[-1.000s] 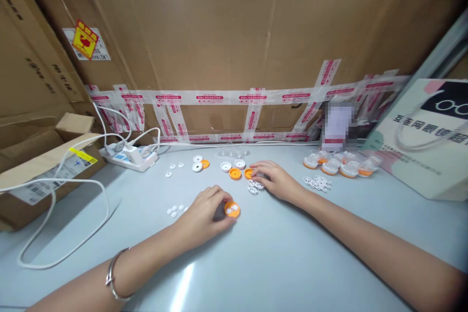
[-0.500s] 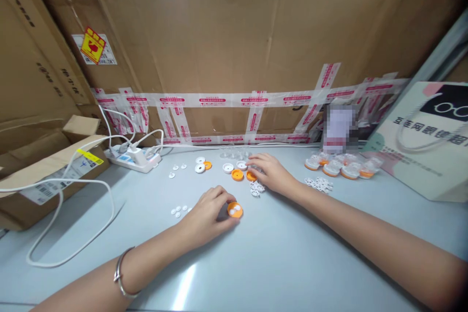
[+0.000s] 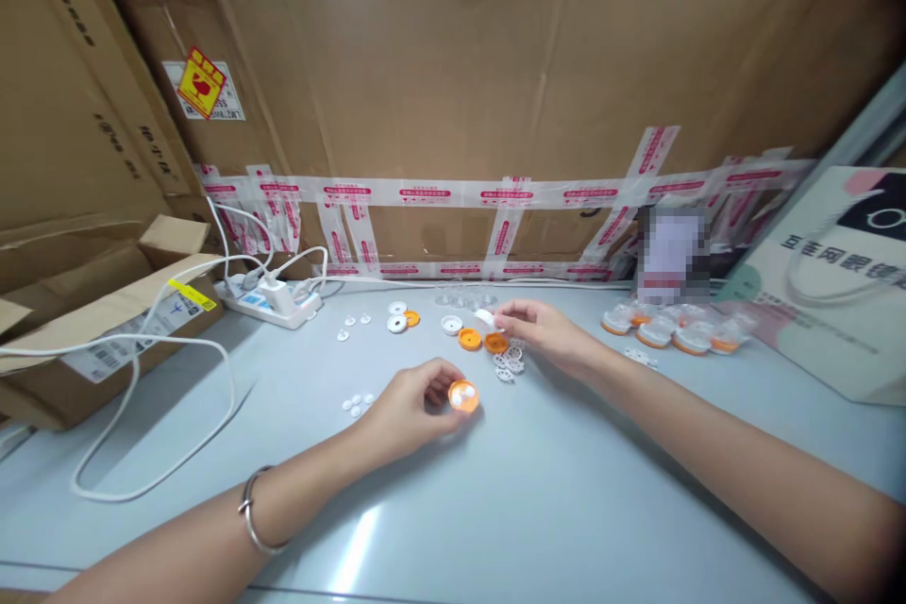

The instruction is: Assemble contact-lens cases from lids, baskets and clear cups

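As the left hand (image 3: 417,401) holds an orange cup (image 3: 463,396), white pieces (image 3: 470,392) inside, over the desk (image 3: 566,510), the right hand (image 3: 548,332) pinches a white disc (image 3: 484,319) by far orange discs (image 3: 469,339); clearing them calls for a steady, narrow grip.

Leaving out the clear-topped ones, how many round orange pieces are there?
4: an orange cup in the left hand, two orange discs near the right hand, one orange disc beside white discs. More may be hidden.

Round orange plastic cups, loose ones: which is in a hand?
The round orange plastic cup with small white pieces inside, held by the left hand. Other loose orange cups sit on the grey table.
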`<state>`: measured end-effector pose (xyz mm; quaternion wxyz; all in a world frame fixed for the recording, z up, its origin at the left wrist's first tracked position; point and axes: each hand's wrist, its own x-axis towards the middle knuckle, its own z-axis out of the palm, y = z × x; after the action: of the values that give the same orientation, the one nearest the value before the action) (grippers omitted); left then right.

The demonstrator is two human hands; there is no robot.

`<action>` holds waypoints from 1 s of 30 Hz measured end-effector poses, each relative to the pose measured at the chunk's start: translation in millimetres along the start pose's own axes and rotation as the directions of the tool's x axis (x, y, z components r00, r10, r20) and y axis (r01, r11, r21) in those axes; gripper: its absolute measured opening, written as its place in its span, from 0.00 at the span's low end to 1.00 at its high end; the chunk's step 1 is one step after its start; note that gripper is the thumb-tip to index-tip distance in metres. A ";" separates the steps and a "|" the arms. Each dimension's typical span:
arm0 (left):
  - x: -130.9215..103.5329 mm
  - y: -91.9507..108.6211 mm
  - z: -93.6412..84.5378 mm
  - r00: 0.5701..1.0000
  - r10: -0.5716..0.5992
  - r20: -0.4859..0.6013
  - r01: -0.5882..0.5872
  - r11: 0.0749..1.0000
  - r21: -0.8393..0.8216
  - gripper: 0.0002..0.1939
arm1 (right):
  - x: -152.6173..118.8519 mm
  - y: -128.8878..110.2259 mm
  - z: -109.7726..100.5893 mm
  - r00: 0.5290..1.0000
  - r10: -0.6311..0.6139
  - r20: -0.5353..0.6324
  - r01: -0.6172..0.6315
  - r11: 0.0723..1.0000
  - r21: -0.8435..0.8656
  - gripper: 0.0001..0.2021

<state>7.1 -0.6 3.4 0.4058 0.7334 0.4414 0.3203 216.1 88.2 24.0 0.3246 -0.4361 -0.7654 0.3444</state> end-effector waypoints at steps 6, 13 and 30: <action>4.0 5.1 0.5 0.980 -0.196 0.037 0.193 0.880 -0.435 0.19 | -32.8 -22.8 4.2 0.946 0.249 0.209 -0.325 0.683 0.654 0.09; 4.5 5.5 -4.4 0.964 -0.264 0.025 0.238 0.816 -0.527 0.20 | -42.3 -27.0 24.0 0.972 0.197 0.126 -0.234 0.799 0.554 0.12; -0.6 9.6 -7.5 0.943 -0.248 0.221 0.329 0.781 -0.530 0.17 | -47.8 -32.4 30.2 0.984 0.092 0.151 -0.146 0.907 0.396 0.09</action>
<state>4.4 -1.5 15.3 0.6767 0.5261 0.4056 0.3174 197.2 25.8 24.2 0.3360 -0.3822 -0.6687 0.5421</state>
